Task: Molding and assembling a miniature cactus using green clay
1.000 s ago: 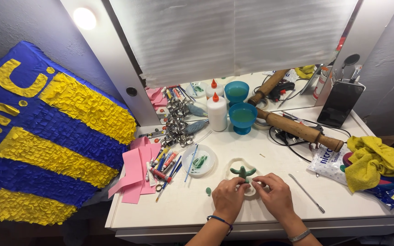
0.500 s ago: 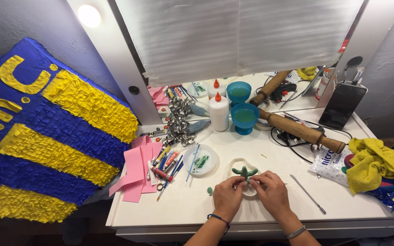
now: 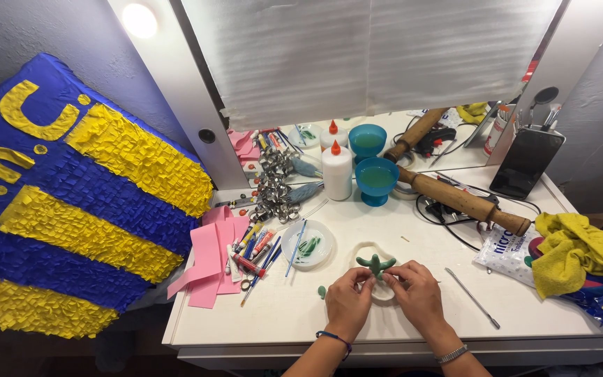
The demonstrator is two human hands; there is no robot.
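Currently, your left hand (image 3: pixel 347 301) and right hand (image 3: pixel 419 297) pinch a green clay figure (image 3: pixel 375 264) over a white ring (image 3: pixel 375 260), near the desk's (image 3: pixel 280 314) front edge, fingers closed on it.

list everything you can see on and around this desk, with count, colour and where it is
green clay figure: 1, green, on a white piece at front centre of the desk
clay bit: 1, green, just left of the hands
small dish: 1, white with green bits, left of the figure
paint tubes and brushes: a pile, mixed colours, left of the dish
pink paper: several sheets, desk's left edge
glue bottle: 1, white with orange tip, back centre
bowl: 1, blue, right of the bottle
rolling pin: 1, wooden, right of the bowl
metal tool: 1, silver, right of the hands
yellow cloth: 1, far right
fringed panel: 1, blue and yellow, left of the desk
left hand: on the figure
right hand: on the figure
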